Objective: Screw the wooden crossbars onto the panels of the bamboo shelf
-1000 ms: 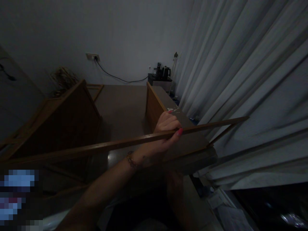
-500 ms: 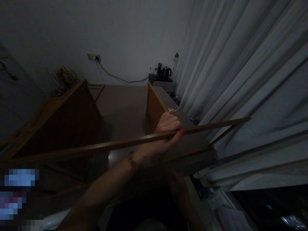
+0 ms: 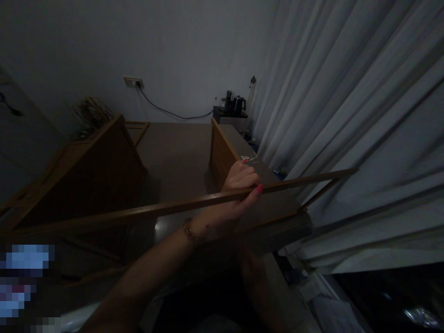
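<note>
My left hand [image 3: 241, 187] reaches up from the lower left, wearing a bracelet [image 3: 190, 231]. Its fingers and thumb close round the long upper rail of a wooden frame [image 3: 187, 202], which slants across the view, higher at its right end. Below it, in deep shade, is my right hand [image 3: 253, 266], near the dark lower part of the frame. Its fingers are smeared and dark, so whether they hold anything does not show.
Wooden panels stand at left [image 3: 79, 175] and centre right [image 3: 225, 152]. Behind are a kettle [image 3: 239, 105] on a small dark cabinet, a wall socket [image 3: 133, 82] with a black cord, and dried stalks [image 3: 93, 113]. A long pale curtain [image 3: 347, 115] hangs at right.
The view has shifted very slightly. My left hand stays on the rail, while my right hand has moved a little in the shade below.
</note>
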Demonstrator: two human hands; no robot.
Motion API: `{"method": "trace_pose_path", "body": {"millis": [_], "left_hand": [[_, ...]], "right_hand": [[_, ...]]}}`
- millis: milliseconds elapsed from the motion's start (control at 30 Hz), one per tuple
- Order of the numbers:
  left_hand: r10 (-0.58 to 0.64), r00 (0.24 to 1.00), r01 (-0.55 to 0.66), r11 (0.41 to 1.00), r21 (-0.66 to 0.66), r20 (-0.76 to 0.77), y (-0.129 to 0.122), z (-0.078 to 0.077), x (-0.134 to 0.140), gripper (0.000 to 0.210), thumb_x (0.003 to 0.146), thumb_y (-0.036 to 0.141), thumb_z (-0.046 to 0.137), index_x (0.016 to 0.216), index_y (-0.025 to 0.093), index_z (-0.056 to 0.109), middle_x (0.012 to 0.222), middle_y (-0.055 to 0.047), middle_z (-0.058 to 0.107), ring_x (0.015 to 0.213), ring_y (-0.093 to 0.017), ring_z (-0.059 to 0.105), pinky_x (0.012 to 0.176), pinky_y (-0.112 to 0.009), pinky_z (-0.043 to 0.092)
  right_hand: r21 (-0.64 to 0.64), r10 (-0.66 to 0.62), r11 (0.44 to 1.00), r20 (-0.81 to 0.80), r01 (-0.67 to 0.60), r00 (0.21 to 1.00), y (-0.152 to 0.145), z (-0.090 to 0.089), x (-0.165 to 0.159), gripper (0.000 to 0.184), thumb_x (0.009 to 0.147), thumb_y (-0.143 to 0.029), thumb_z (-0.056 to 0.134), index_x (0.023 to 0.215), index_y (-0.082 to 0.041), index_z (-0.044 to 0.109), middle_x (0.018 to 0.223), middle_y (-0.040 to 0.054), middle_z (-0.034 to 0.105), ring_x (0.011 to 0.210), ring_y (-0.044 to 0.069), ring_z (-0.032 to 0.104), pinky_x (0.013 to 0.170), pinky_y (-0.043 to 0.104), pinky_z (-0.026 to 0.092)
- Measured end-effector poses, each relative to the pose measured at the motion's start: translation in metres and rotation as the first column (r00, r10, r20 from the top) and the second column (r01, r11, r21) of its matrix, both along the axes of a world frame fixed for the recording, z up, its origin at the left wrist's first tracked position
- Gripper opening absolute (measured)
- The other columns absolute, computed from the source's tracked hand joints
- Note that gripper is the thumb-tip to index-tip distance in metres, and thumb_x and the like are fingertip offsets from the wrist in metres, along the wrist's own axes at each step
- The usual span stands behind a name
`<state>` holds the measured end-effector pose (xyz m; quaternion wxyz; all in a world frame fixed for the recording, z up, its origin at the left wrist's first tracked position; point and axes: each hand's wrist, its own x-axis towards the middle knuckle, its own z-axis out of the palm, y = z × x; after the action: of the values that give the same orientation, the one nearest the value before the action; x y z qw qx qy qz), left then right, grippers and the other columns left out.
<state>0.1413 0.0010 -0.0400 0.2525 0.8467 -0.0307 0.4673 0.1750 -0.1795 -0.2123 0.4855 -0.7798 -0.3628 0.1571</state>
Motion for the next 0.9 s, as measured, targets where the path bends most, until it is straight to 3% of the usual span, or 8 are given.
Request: {"method": "trace_pose_path", "body": {"millis": [267, 400, 600, 700, 800, 900], "left_hand": [[-0.030, 0.999, 0.030, 1.000, 0.008, 0.038, 0.000, 0.003, 0.001, 0.032, 0.099, 0.038, 0.032, 0.074, 0.022, 0.045, 0.074, 0.000, 0.050, 0.080, -0.017, 0.051, 0.100, -0.045, 0.045], [-0.012, 0.998, 0.012, 1.000, 0.016, 0.056, -0.001, 0.003, 0.002, 0.032, 0.098, 0.040, 0.033, 0.073, 0.022, 0.045, 0.073, -0.001, 0.053, 0.079, -0.018, 0.052, 0.100, -0.046, 0.045], [0.033, 0.999, -0.033, 0.999, 0.004, -0.018, -0.001, -0.001, 0.001, 0.036, 0.099, 0.041, 0.031, 0.074, 0.022, 0.048, 0.074, -0.001, 0.054, 0.082, -0.017, 0.053, 0.098, -0.044, 0.046], [-0.011, 0.999, 0.011, 1.000, 0.013, 0.044, -0.001, 0.000, 0.002, 0.032, 0.099, 0.038, 0.034, 0.075, 0.022, 0.047, 0.073, 0.000, 0.052, 0.080, -0.017, 0.052, 0.097, -0.043, 0.046], [-0.033, 0.996, 0.032, 0.999, 0.012, 0.081, -0.001, 0.002, 0.003, 0.030, 0.098, 0.035, 0.035, 0.074, 0.022, 0.046, 0.073, 0.000, 0.052, 0.079, -0.017, 0.051, 0.100, -0.044, 0.043], [-0.033, 0.997, 0.033, 0.999, 0.008, 0.068, -0.001, 0.002, 0.002, 0.029, 0.098, 0.035, 0.036, 0.075, 0.021, 0.046, 0.074, 0.000, 0.052, 0.080, -0.017, 0.051, 0.101, -0.043, 0.042]], "right_hand": [[0.023, -0.035, 0.999, -0.069, 0.037, 0.997, 0.002, 0.003, -0.009, 0.059, 0.091, -0.066, 0.033, 0.058, -0.022, 0.055, 0.052, 0.0031, 0.059, 0.049, 0.015, 0.054, 0.050, 0.026, 0.039], [0.022, -0.041, 0.999, -0.188, 0.046, 0.981, 0.006, -0.001, -0.009, 0.067, 0.084, -0.078, 0.030, 0.053, -0.023, 0.050, 0.046, 0.0020, 0.051, 0.044, 0.014, 0.047, 0.045, 0.026, 0.035], [-0.034, -0.069, 0.998, -0.516, 0.060, 0.854, 0.010, -0.001, -0.010, 0.073, 0.071, -0.092, 0.030, 0.053, -0.023, 0.047, 0.039, -0.0042, 0.034, 0.037, 0.010, 0.030, 0.037, 0.026, 0.022], [-0.049, -0.065, 0.998, -0.612, 0.045, 0.789, 0.007, 0.007, -0.010, 0.071, 0.067, -0.091, 0.040, 0.056, -0.021, 0.051, 0.041, -0.0053, 0.035, 0.037, 0.008, 0.029, 0.039, 0.023, 0.022], [0.000, -0.032, 0.999, -0.715, 0.045, 0.698, 0.005, 0.011, -0.010, 0.067, 0.067, -0.086, 0.051, 0.058, -0.020, 0.052, 0.043, -0.0066, 0.034, 0.039, 0.006, 0.027, 0.041, 0.022, 0.021], [0.039, 0.008, 0.999, -0.775, 0.035, 0.632, 0.006, 0.008, -0.009, 0.068, 0.059, -0.087, 0.057, 0.053, -0.021, 0.046, 0.040, -0.0085, 0.029, 0.038, 0.005, 0.021, 0.040, 0.022, 0.016]]}}
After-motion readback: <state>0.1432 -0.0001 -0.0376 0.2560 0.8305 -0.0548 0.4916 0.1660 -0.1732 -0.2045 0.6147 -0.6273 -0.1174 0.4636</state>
